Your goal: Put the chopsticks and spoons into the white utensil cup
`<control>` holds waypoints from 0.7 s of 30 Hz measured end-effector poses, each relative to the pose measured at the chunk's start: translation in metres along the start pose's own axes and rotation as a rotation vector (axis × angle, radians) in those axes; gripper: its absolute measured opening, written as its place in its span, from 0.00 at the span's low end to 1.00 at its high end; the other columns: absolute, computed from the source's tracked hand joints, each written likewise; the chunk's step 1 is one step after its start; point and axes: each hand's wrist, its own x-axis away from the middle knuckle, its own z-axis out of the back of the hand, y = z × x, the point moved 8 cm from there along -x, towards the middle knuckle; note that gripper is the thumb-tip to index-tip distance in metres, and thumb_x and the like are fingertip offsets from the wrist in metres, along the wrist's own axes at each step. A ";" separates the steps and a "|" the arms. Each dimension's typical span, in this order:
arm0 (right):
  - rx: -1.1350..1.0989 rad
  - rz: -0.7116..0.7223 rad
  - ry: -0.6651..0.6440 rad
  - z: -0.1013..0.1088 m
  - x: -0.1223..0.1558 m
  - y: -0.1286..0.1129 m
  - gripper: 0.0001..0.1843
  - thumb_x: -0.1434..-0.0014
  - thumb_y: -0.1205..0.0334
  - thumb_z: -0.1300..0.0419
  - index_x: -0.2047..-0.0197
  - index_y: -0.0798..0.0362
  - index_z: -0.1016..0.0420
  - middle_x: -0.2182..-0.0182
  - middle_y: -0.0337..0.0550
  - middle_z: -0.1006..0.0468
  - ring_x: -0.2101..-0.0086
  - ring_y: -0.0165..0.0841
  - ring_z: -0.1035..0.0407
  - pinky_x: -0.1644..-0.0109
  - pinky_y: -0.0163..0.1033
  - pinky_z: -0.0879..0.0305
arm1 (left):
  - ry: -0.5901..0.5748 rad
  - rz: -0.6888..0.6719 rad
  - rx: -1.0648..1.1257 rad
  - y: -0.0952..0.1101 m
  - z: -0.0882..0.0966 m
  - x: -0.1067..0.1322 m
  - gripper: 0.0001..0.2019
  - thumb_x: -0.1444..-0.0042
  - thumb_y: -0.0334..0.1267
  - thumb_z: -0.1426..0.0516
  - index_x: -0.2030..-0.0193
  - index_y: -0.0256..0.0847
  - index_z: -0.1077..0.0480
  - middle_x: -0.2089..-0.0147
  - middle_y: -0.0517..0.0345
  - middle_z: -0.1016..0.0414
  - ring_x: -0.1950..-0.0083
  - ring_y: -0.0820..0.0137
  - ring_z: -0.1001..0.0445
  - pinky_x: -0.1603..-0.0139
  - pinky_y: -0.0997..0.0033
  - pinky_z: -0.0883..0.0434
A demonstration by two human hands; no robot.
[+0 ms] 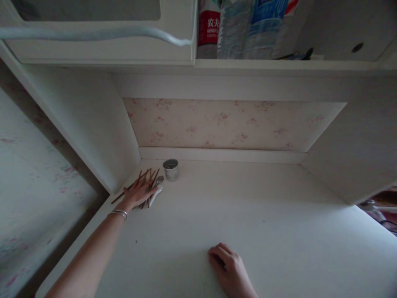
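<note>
My left hand point(138, 193) reaches to the far left of the white desktop, its fingers spread over a loose heap of brown chopsticks point(155, 178). A metal spoon point(159, 180) and a white spoon point(155, 196) lie at the right side of that heap, close to my fingers. Just beyond stands a grey holder point(171, 170) with small holes in its wall, upright. My right hand point(228, 265) rests near the front middle of the desktop, fingers curled in; nothing shows in it.
White side panels and a back strip enclose the desktop point(279, 198). Overhead, a cabinet door point(102, 51) has a long white handle point(93, 34). Beside it an open shelf holds plastic bottles point(263, 29), one with a red label. Various items point(380, 209) sit beyond the right edge.
</note>
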 end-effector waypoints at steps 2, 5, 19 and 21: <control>0.010 -0.005 0.012 0.005 0.005 0.002 0.13 0.33 0.62 0.49 0.65 0.50 0.24 0.69 0.42 0.23 0.67 0.32 0.28 0.62 0.34 0.35 | 0.022 -0.007 -0.004 0.001 -0.002 0.003 0.39 0.43 0.70 0.62 0.30 0.54 0.43 0.26 0.50 0.50 0.27 0.41 0.54 0.38 0.28 0.50; 0.054 0.009 0.009 0.005 0.006 -0.002 0.13 0.34 0.63 0.48 0.65 0.49 0.23 0.69 0.41 0.22 0.66 0.33 0.27 0.62 0.34 0.35 | 0.075 0.002 -0.019 0.005 -0.005 0.012 0.36 0.39 0.67 0.64 0.33 0.53 0.39 0.27 0.51 0.46 0.29 0.42 0.50 0.40 0.30 0.45; 0.097 0.038 -0.034 0.003 0.008 -0.008 0.11 0.34 0.65 0.46 0.64 0.49 0.23 0.67 0.39 0.22 0.64 0.32 0.28 0.59 0.34 0.36 | 0.155 -0.032 -0.063 0.068 -0.036 0.084 0.33 0.36 0.63 0.65 0.33 0.53 0.39 0.28 0.56 0.44 0.27 0.50 0.54 0.36 0.36 0.47; 0.095 0.039 -0.038 0.002 0.008 -0.008 0.11 0.34 0.66 0.46 0.64 0.48 0.23 0.67 0.39 0.22 0.63 0.33 0.29 0.59 0.34 0.37 | 0.169 -0.031 -0.061 0.081 -0.040 0.098 0.33 0.36 0.63 0.64 0.34 0.51 0.37 0.28 0.54 0.43 0.27 0.50 0.53 0.36 0.36 0.47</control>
